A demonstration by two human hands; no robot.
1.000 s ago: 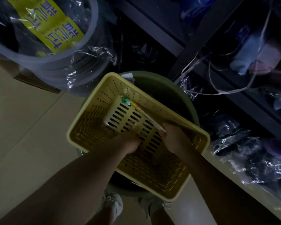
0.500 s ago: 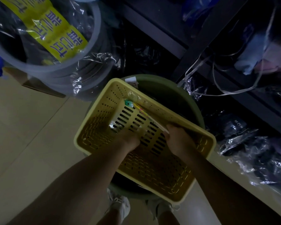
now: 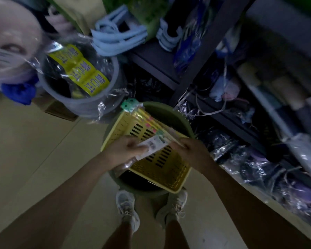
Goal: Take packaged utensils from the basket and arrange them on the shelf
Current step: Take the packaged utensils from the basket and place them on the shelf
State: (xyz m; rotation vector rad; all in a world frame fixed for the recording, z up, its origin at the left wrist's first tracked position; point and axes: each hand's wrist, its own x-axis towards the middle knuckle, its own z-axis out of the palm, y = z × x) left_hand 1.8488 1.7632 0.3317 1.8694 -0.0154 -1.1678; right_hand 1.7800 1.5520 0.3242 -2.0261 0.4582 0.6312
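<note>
The yellow perforated plastic basket looks matt and slotted. The long packaged utensils in clear film shine glossy, with a white paper label on the pack. The round olive-green plastic tub looks smooth and dull. Crinkled clear wrap glints over the grey plastic bucket. The dark metal shelf frame seems matt; the beige floor is smooth.

Both bare forearms reached forward and converged. The left hand curled its fingers closed, thumb on top, knuckles angled right. The right hand faced it, fingers bent inward in a grip. The two hands stayed apart.
</note>
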